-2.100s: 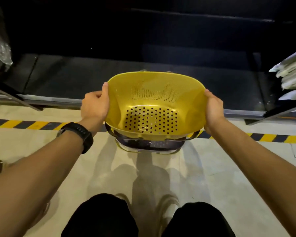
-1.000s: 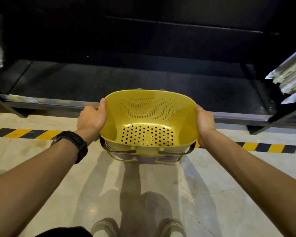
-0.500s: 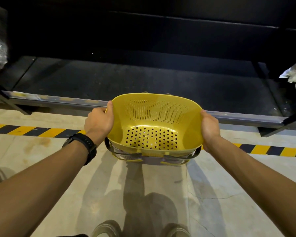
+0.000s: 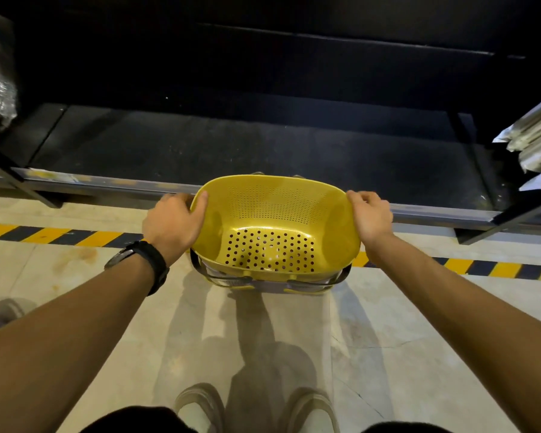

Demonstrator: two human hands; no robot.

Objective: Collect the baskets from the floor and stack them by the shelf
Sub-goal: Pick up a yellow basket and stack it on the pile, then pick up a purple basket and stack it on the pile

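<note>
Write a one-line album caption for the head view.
Left hand and right hand hold a yellow perforated basket by its rim in front of a dark shelf.

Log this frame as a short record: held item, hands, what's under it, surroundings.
held: yellow perforated plastic basket, top of a nested stack
below: dark-handled basket, only rim and handles visible
left: left hand grips the left rim
right: right hand grips the right rim
ahead: low black metal shelf
floor: yellow-black striped tape

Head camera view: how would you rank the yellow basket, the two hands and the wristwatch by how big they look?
Largest: yellow basket.
Next: left hand and right hand, too alike to rank.
Smallest: wristwatch.
</note>
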